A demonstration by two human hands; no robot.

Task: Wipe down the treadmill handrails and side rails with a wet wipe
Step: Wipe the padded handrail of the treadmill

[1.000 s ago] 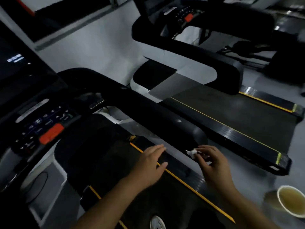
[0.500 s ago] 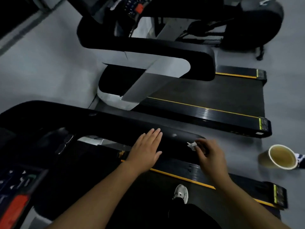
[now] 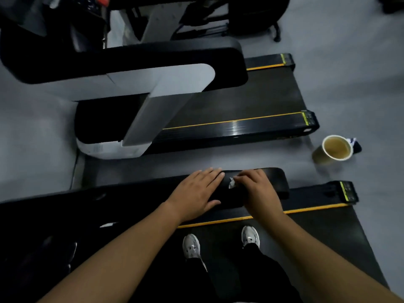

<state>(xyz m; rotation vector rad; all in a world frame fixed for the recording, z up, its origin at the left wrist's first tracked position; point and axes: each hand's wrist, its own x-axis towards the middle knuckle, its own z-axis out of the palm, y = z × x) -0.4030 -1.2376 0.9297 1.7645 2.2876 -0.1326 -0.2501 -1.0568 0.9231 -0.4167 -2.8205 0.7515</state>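
Pinching wet wipe [image 3: 231,183] on handrail [image 3: 273,180], right hand [image 3: 260,193] fingers curled, left hand [image 3: 196,193] fingers flat on it.

2 pale sneakers [image 3: 192,246]; black trousers [image 3: 264,272]

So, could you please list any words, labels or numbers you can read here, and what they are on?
No text is readable.
Too blurred: label on the neighbouring treadmill's white motor cover.
Too small: console keys at the top.
Too blurred: white marks on the dark packet beside the paper cup.
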